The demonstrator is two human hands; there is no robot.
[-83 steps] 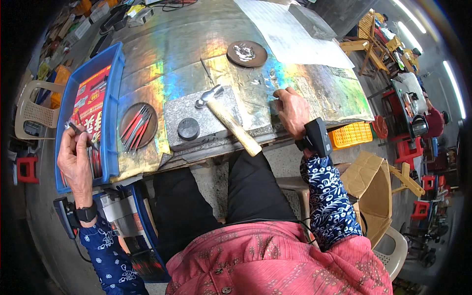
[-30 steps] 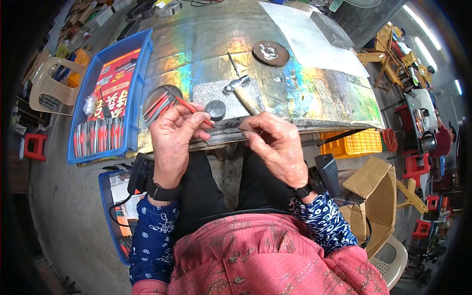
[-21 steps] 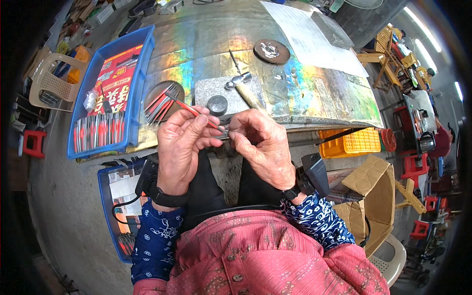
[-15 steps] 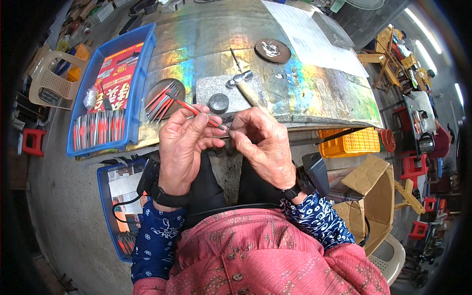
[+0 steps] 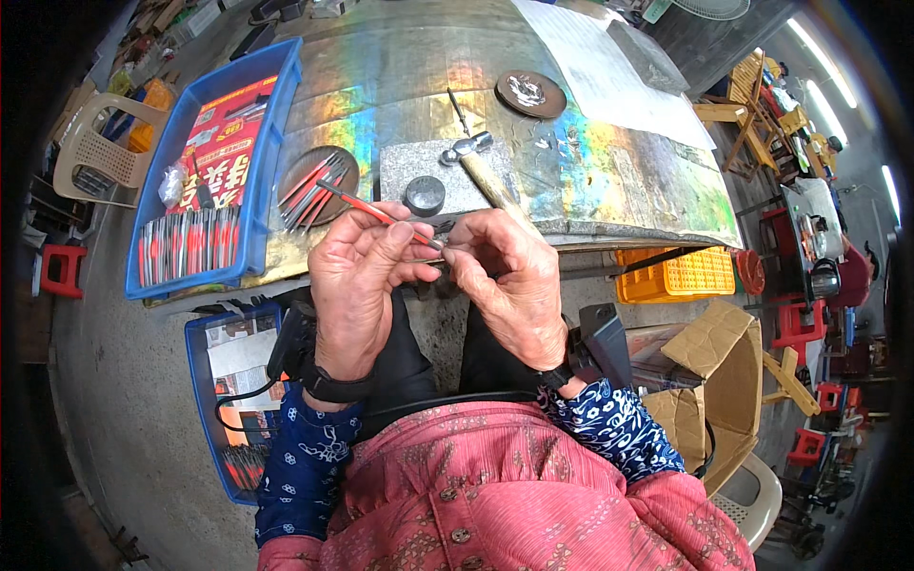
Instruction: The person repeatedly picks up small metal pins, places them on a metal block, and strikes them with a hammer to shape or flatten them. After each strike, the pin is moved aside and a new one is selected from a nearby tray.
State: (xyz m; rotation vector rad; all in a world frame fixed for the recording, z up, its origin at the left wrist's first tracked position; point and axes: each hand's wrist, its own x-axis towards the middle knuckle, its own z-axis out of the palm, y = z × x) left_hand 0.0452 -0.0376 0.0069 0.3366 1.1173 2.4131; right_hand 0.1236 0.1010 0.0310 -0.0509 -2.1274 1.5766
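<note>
My left hand (image 5: 360, 276) pinches a slim red-and-black tool (image 5: 373, 209) between thumb and fingers; it slants from the upper left down to the right. At its lower right end, my right hand (image 5: 509, 281) is closed with thumb and forefinger pressed together. Whatever those right fingertips hold is too small and covered to make out. Just beyond my hands a round black tin (image 5: 424, 195) sits on a grey speckled slab (image 5: 398, 162). A hammer (image 5: 481, 173) lies across the slab's right side. To the left, a round brown dish (image 5: 349, 171) carries several similar slim red tools (image 5: 307, 197).
A blue tray (image 5: 276, 143) of packed slim tools and red printed card stands on the table's left. Farther back lie a second brown dish (image 5: 552, 107) and a white sheet (image 5: 609, 86). Below are a lower blue tray (image 5: 200, 381), a yellow crate (image 5: 676, 276) and a cardboard box (image 5: 733, 381).
Both hands stay close together at the tool's lower end, with only slight finger shifts. The whole view has shifted a little.
</note>
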